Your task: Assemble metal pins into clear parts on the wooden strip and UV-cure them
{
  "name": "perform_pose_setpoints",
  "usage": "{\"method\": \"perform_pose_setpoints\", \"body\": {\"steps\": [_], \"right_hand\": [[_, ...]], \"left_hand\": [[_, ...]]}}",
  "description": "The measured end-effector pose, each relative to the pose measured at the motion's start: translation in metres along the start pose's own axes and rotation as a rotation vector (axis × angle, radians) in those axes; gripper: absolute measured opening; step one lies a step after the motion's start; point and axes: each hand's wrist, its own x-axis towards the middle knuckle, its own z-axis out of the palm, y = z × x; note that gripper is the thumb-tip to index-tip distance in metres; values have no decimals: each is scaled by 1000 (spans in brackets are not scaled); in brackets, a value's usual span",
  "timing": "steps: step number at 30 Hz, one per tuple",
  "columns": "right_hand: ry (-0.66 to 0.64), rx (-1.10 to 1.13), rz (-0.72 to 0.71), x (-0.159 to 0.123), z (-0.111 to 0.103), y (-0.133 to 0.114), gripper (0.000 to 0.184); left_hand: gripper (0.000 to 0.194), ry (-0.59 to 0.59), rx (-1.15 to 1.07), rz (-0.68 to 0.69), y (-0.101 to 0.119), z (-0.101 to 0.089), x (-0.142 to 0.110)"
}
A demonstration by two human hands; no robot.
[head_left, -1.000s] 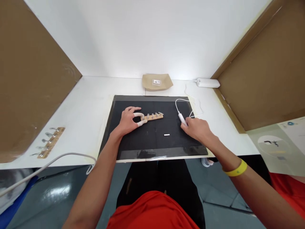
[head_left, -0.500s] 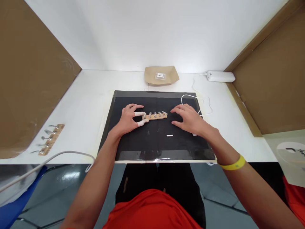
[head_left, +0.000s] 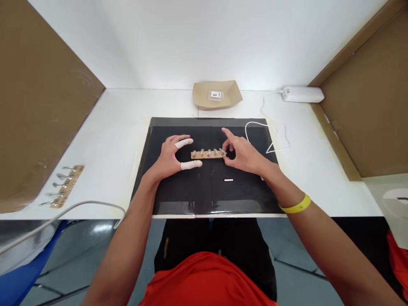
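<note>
A narrow tan strip [head_left: 208, 155] with several shiny, silvery pieces standing along it lies on the black mat [head_left: 191, 191]. My left hand [head_left: 170, 158] is around its left end, thumb and index finger spread apart and not touching it; both wear white finger covers. At the strip's right end, my right hand [head_left: 242, 154] pinches it with thumb and a bent finger, the index finger raised. The exact contact there is partly hidden. A small white bar [head_left: 228, 180] rests on the mat below the strip.
A second tan strip [head_left: 67, 187] with similar shiny pieces lies on the white table at the left. Behind the mat stands a brown paper tray [head_left: 200, 101] holding a small labelled clear box [head_left: 216, 95]. A white power strip [head_left: 302, 94] and thin white cable [head_left: 270, 151] lie right.
My left thumb and index finger have parted and let go of the strip's left end. My right hand has moved left to the strip's right end and closed on it.
</note>
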Motion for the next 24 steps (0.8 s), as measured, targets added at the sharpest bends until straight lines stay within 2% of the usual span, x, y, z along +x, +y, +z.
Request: {"method": "perform_pose_setpoints", "body": {"steps": [3,10,15,19,22,24], "right_hand": [[57,93,22,-9,2,1,90],[228,253,82,-39,-5,5,74],[411,326,128,-76,-15,4,65],[628,367,187,-133,-20,1,64],[821,366,277,-195,-20,-2,63],[964,344,404,-241,-19,-4,59]], "left_hand": [[75,45,-74,5,-4,0,0],[63,145,-176,-1,-11,2,-2],[58,182,-172,-44,-11,2,-1],[57,206,-143,-67,-11,3,2],[63,221,-146,-102,-10,2,3],[67,219,-155,-110,-10,1,3]]}}
